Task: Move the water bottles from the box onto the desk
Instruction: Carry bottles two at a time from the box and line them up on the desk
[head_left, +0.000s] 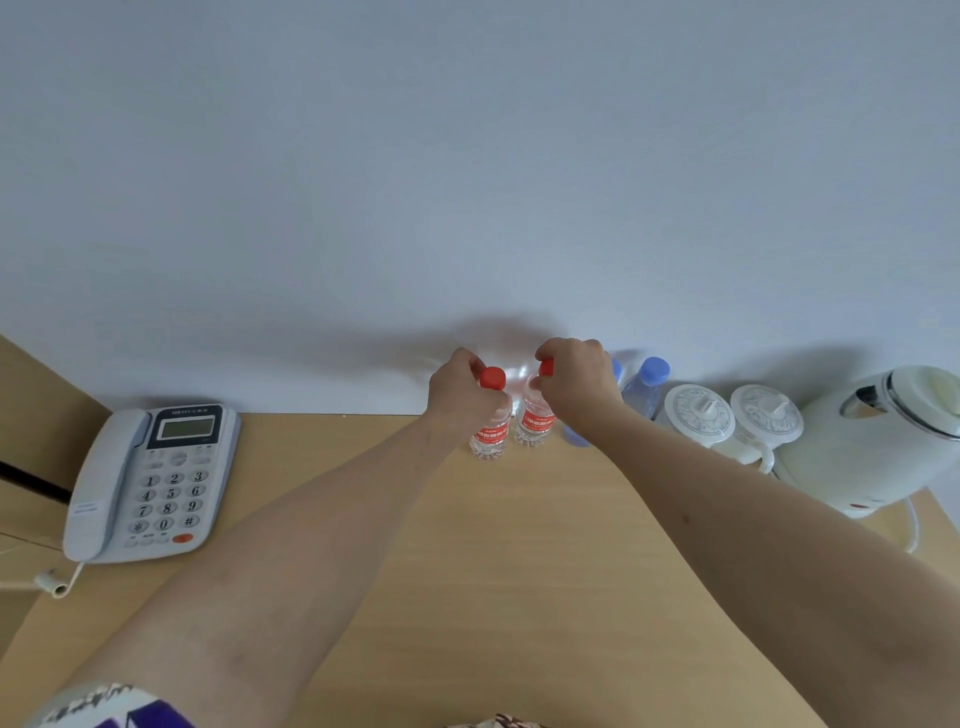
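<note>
Water bottles: your left hand (457, 387) grips one red-capped bottle (491, 423), your right hand (574, 376) the other (534, 421), both on the surface (467, 545) left of the kettle (872, 441); box unseen, remainder unknowable.

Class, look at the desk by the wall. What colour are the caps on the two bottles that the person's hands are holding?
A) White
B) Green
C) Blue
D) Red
D: the left hand grips a bottle with a red cap, and the right hand grips a second red-capped bottle; the blue-capped bottle stands unheld to the right.
</note>
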